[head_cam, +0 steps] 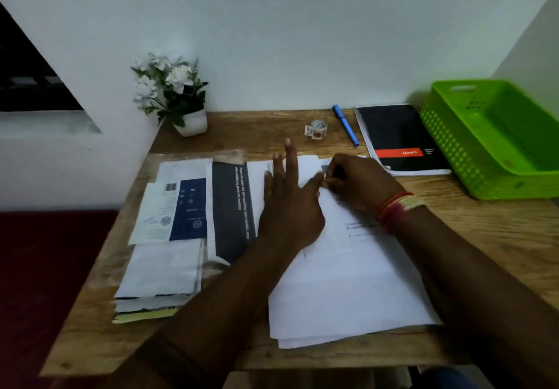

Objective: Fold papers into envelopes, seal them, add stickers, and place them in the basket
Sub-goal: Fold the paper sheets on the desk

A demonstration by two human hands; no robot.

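Observation:
A stack of white printed papers (348,283) lies in the middle of the wooden table (484,237). My left hand (287,204) lies flat on the top sheet with its fingers straight and spread. My right hand (354,183) has its fingers curled and pinches the far edge of that sheet beside my left thumb. A pile of printed sheets and envelopes (169,237) lies to the left. The green basket (496,137) stands at the right back of the table. A small roll of stickers (316,128) lies at the back.
A blue pen (346,125) and a black notebook (399,137) lie at the back between the sticker roll and the basket. A white pot of white flowers (175,98) stands in the back left corner against the wall. A dark red surface lies left of the table.

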